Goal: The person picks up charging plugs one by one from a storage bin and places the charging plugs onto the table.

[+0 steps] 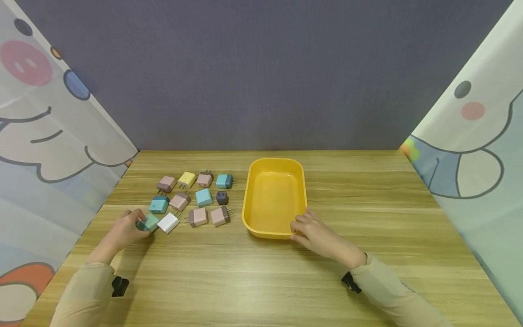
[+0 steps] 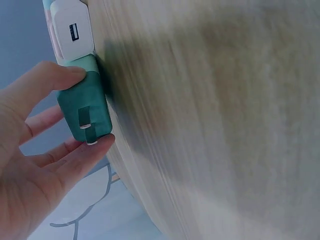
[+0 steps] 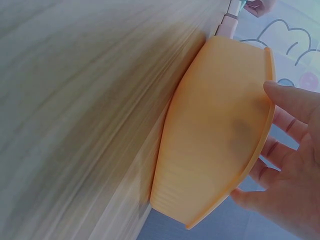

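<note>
At the left of the table in the head view, my left hand (image 1: 127, 229) pinches a green plug-in charger (image 1: 148, 223) between thumb and fingers. The left wrist view shows the charger's two prongs (image 2: 87, 125) facing the camera, with a white charger (image 2: 73, 31) right behind it. My right hand (image 1: 320, 236) holds the near right corner of a yellow tray (image 1: 267, 235). In the right wrist view, the thumb lies at the rim and the other fingers reach over it to the inside. Nothing lies in the tray.
Several more plug-in chargers in pink, blue, yellow and dark grey lie left of the tray, among them a yellow one (image 1: 187, 179) and a small dark one (image 1: 222, 197). A grey panel (image 1: 265, 77) stands behind the wooden table (image 1: 367, 190); printed curtains (image 1: 470, 150) hang at both sides.
</note>
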`<state>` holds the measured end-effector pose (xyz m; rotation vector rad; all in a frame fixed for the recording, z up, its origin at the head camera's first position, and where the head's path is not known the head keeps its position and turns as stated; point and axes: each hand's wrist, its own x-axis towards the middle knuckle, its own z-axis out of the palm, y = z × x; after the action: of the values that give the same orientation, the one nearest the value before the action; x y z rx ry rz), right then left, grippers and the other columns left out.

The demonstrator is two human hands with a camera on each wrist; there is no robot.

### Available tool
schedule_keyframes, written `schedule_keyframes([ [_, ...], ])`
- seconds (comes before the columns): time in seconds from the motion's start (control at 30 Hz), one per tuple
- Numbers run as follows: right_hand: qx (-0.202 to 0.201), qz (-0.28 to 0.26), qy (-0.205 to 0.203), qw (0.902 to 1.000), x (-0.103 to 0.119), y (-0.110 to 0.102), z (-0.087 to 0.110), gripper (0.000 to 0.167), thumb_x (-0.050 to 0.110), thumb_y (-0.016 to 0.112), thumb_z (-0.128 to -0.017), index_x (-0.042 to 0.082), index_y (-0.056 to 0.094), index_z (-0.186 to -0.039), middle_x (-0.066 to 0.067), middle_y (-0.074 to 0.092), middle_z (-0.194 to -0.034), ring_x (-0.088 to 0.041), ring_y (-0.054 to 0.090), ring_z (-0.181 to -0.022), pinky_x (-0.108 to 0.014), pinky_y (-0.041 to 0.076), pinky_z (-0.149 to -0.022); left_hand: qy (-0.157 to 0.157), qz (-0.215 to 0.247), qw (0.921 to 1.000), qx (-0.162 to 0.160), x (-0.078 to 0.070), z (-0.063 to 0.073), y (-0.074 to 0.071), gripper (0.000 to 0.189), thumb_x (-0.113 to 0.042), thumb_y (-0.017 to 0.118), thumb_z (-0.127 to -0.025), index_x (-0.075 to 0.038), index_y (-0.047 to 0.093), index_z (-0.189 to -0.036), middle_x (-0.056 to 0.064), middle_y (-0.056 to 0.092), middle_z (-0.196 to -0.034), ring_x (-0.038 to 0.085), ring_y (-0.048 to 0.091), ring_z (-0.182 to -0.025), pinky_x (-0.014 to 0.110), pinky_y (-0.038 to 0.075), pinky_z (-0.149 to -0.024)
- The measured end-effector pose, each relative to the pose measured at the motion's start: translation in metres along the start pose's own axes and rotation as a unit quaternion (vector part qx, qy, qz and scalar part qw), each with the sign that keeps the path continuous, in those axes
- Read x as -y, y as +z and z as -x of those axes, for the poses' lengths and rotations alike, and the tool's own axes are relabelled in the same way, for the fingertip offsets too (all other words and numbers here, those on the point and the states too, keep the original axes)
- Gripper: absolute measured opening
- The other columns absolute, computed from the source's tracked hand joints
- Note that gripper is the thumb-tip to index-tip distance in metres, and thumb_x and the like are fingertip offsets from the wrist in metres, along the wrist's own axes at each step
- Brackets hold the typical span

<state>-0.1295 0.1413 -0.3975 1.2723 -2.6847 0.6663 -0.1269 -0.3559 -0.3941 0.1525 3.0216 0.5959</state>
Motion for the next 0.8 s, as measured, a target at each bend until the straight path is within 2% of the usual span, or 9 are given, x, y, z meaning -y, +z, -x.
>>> schedule_keyframes([
  [0.33, -0.003, -0.002, 0.001, 1.0, 0.0006, -0.001, 0.0001, 0.014, 0.016, 0.063, -0.081, 0.016, 0.049, -0.076, 0.009, 0.044, -0.074, -0.011, 0.046, -0.076, -0.053, 0.025, -0.098, -0.008, 0.002, 0.9998, 0.019, 0.0017, -0.0011, 0.0017, 0.034, -0.006, 0.07, -0.069, 0.004, 0.043, -0.086, 0.027, 0.042, -0.085, 0.031, 0.048, -0.07, 0.035, 0.042, -0.054],
  [0.8, -0.001, -0.004, 0.008, 1.0, 0.0008, -0.0014, -0.0008, 0.015, 0.016, 0.062, -0.081, 0.016, 0.049, -0.076, 0.009, 0.043, -0.074, -0.011, 0.045, -0.076, -0.053, 0.023, -0.099, -0.011, -0.002, 0.9997, 0.022, 0.0022, -0.0001, 0.0025, 0.033, -0.007, 0.071, -0.07, 0.002, 0.043, -0.086, 0.024, 0.042, -0.086, 0.027, 0.047, -0.067, 0.034, 0.041, -0.053],
])
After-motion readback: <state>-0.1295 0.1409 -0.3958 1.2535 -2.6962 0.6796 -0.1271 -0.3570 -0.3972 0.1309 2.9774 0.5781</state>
